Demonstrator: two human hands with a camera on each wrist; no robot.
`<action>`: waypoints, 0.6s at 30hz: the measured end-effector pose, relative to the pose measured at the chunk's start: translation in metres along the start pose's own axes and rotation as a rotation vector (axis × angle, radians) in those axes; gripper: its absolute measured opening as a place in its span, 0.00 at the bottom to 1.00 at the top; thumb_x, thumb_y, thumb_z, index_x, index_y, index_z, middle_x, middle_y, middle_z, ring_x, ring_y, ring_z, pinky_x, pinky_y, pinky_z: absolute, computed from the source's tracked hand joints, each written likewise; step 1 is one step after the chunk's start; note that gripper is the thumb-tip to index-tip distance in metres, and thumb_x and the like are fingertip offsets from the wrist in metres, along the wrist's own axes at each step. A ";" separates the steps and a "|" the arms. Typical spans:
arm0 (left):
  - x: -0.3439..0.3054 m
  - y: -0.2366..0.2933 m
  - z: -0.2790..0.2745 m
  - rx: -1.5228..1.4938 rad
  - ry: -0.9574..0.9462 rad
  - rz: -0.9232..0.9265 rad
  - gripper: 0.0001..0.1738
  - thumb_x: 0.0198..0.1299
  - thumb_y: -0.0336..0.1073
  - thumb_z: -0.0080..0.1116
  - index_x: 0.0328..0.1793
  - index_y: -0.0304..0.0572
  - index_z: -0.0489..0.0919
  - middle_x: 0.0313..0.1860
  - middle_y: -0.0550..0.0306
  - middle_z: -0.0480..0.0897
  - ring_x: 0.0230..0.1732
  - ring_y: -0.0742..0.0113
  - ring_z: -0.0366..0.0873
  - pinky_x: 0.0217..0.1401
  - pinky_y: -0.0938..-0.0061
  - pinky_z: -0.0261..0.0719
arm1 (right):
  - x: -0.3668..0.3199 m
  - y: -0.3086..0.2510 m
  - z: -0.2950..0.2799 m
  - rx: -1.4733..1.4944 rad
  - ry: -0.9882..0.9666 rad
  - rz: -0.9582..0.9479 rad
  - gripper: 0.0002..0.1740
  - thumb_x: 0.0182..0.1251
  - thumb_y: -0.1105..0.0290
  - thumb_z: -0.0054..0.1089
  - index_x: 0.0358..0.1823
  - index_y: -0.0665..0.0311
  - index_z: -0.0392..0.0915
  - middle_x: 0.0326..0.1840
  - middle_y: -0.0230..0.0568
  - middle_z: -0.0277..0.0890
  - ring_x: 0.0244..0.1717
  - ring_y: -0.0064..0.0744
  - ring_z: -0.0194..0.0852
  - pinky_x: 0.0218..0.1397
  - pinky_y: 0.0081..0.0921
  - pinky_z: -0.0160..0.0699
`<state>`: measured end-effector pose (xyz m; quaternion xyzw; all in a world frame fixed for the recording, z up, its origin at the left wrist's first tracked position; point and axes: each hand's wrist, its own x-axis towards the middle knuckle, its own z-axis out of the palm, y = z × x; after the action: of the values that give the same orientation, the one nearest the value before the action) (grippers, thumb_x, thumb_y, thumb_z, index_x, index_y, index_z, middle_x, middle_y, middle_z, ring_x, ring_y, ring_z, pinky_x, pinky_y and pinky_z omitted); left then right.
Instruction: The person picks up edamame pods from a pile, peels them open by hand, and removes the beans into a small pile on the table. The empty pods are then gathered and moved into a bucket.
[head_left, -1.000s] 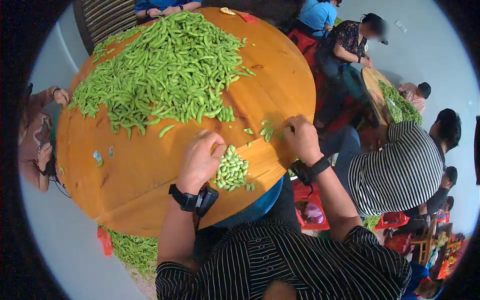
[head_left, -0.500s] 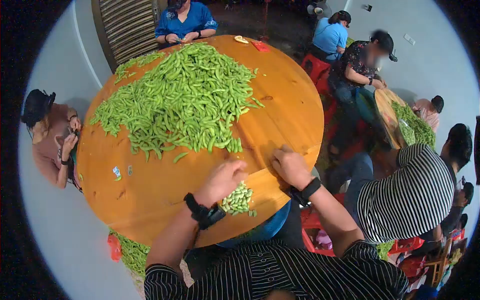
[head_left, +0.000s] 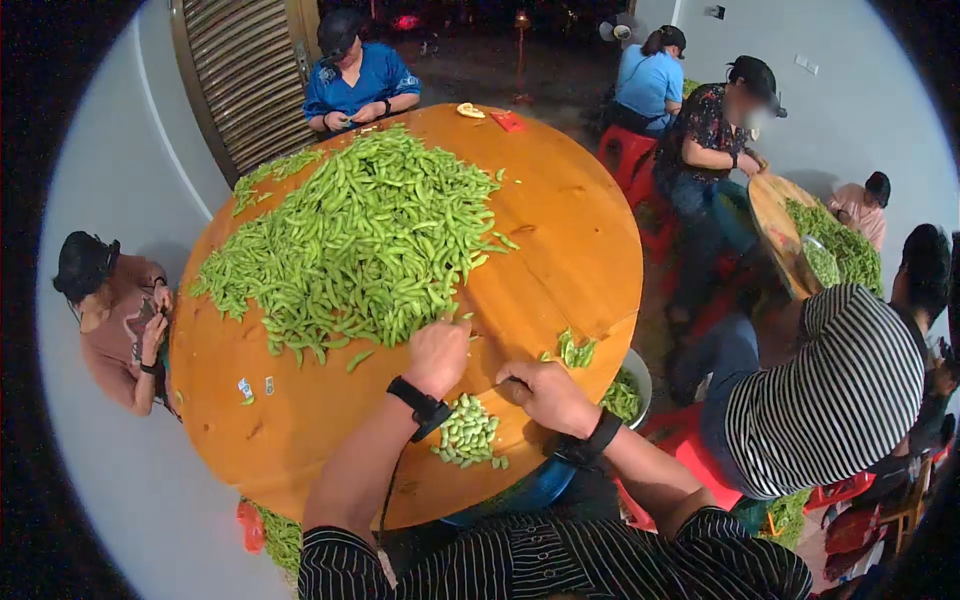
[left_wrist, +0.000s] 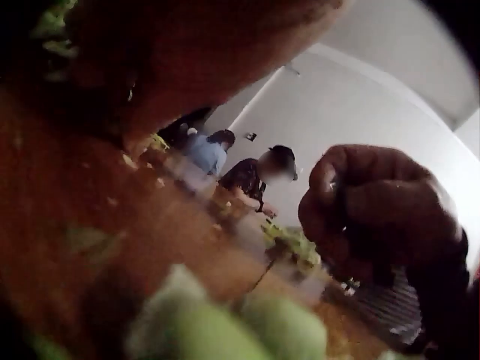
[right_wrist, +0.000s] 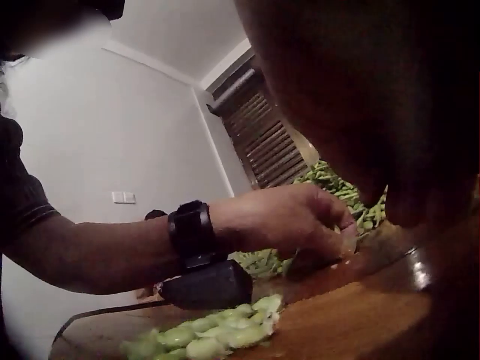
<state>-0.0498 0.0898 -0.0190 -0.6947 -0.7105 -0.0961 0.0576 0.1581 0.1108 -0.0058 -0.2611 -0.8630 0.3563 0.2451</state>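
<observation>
A large heap of green edamame pods (head_left: pixel 370 230) covers the far half of the round wooden table (head_left: pixel 560 250). My left hand (head_left: pixel 438 358) is at the heap's near edge, fingers bent down, fingertips right by the closest pods; whether they pinch one I cannot tell. My right hand (head_left: pixel 550 395) hovers lower right with its fingers curled in, thumb against the forefinger in the left wrist view; no pod shows in it. Between my wrists lies a small pile of shelled beans (head_left: pixel 467 430), also close up in the right wrist view (right_wrist: pixel 217 334). Split pods (head_left: pixel 575 350) lie beyond my right hand.
A metal bowl of pods (head_left: pixel 625 390) stands below the table's right edge, and a blue tub (head_left: pixel 540 485) under the near edge. People sit at the far side (head_left: pixel 362 75), left (head_left: pixel 115 320) and right (head_left: pixel 820 390). Two small papers (head_left: pixel 257 387) lie on the left.
My left hand has gone from over the shelled beans forward to the heap's edge. My right hand has come left, away from the split pods by the table's right edge. The head view has tilted up.
</observation>
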 end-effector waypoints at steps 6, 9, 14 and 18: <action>-0.039 -0.013 -0.028 -0.846 0.072 -0.150 0.09 0.58 0.33 0.57 0.42 0.36 0.77 0.31 0.50 0.80 0.23 0.62 0.76 0.27 0.68 0.76 | -0.001 -0.004 0.016 0.108 0.075 0.029 0.08 0.63 0.75 0.54 0.43 0.66 0.77 0.32 0.46 0.79 0.30 0.35 0.79 0.36 0.27 0.76; -0.061 0.000 -0.043 -1.473 -0.265 -0.552 0.15 0.66 0.38 0.55 0.50 0.33 0.76 0.36 0.63 0.78 0.29 0.78 0.76 0.30 0.84 0.74 | 0.003 -0.014 0.016 0.463 -0.022 0.205 0.09 0.69 0.73 0.51 0.46 0.69 0.76 0.29 0.29 0.75 0.28 0.14 0.71 0.31 0.16 0.74; -0.078 0.020 -0.027 -1.655 -0.203 -0.485 0.11 0.66 0.33 0.53 0.50 0.33 0.76 0.34 0.61 0.79 0.30 0.77 0.77 0.34 0.82 0.79 | 0.004 -0.024 0.023 0.650 -0.048 0.318 0.09 0.67 0.73 0.50 0.42 0.70 0.77 0.25 0.30 0.72 0.25 0.17 0.69 0.29 0.19 0.74; -0.080 0.022 -0.013 -1.716 -0.123 -0.482 0.08 0.65 0.32 0.55 0.46 0.35 0.76 0.34 0.61 0.79 0.30 0.77 0.77 0.33 0.81 0.79 | 0.004 -0.023 0.022 0.620 -0.073 0.379 0.11 0.68 0.71 0.51 0.44 0.71 0.77 0.26 0.30 0.74 0.26 0.16 0.70 0.30 0.18 0.74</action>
<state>-0.0267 0.0094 -0.0226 -0.3346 -0.5225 -0.5667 -0.5421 0.1354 0.0882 -0.0019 -0.3167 -0.6584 0.6493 0.2113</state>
